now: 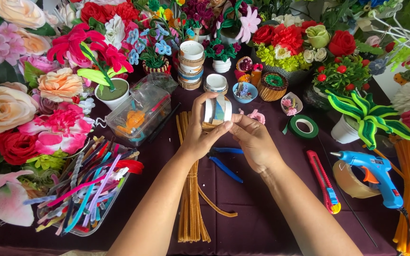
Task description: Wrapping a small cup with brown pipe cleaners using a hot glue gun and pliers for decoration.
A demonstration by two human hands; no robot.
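Both hands hold a small white cup (217, 110) above the dark table (262, 208), over the tan stems (191, 199). The left hand (200, 135) pinches its side with thumb and fingers; the right hand (252, 140) presses a tan stem against its base. I think it is best to keep the stem tight and the cup steady.

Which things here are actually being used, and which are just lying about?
In use: left hand and right hand holding a small white cup; brown pipe cleaners beneath.

Lying about: blue pliers, green tape, red cutter, blue glue gun.
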